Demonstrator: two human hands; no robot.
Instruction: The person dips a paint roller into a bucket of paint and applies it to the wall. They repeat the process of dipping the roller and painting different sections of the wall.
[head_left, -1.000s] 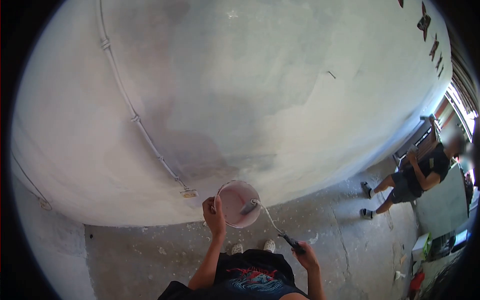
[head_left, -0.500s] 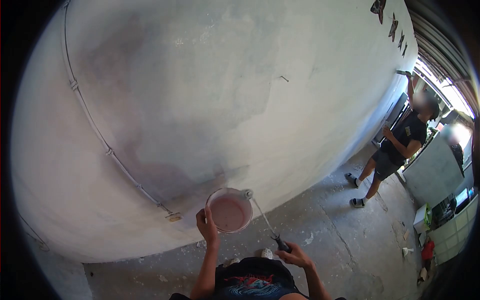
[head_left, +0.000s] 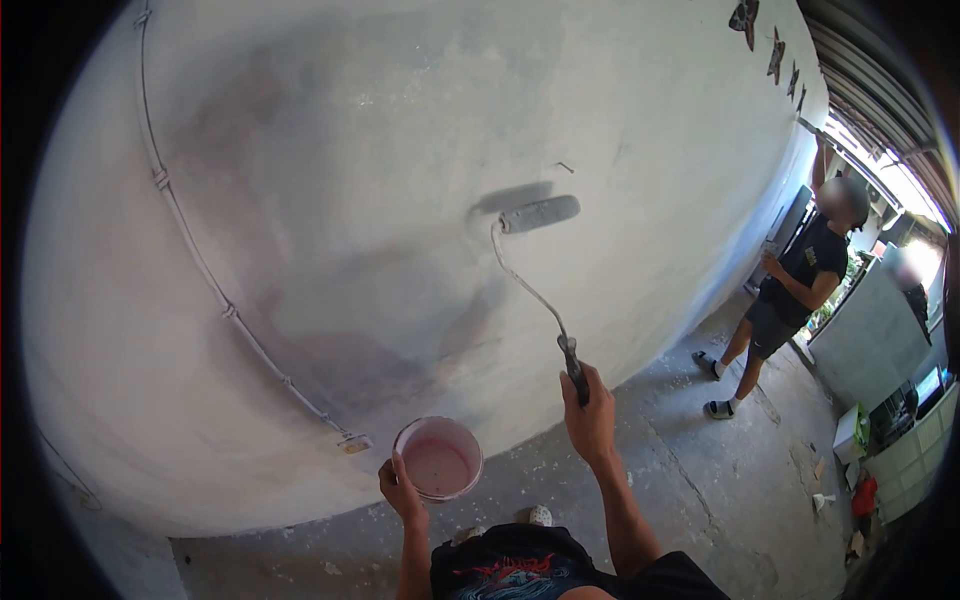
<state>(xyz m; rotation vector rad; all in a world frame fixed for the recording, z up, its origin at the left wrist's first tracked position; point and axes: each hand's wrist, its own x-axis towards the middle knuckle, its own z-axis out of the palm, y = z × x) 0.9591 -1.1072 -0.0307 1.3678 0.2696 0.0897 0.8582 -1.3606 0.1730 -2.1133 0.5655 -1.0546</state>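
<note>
My right hand [head_left: 590, 412] is closed around the dark handle of a paint roller [head_left: 540, 214]. The roller's grey sleeve is raised close to the pale wall [head_left: 400, 180], casting a shadow beside it. Low on the left, my left hand [head_left: 402, 490] grips the rim and side of a small bucket [head_left: 440, 497], thumb over the edge. Pinkish liquid shows inside the bucket. Darker and reddish patches mark the wall behind and left of the roller.
A conduit [head_left: 195, 250] runs down the wall to an outlet box [head_left: 354, 443]; a nail [head_left: 565, 167] sticks out above the roller. At right a person [head_left: 810, 270] stands by the wall, one arm raised. The concrete floor [head_left: 690, 480] is speckled.
The roller has come up out of the bucket's mouth to the wall, with my right hand rising. My left hand and the bucket have shifted slightly lower and left.
</note>
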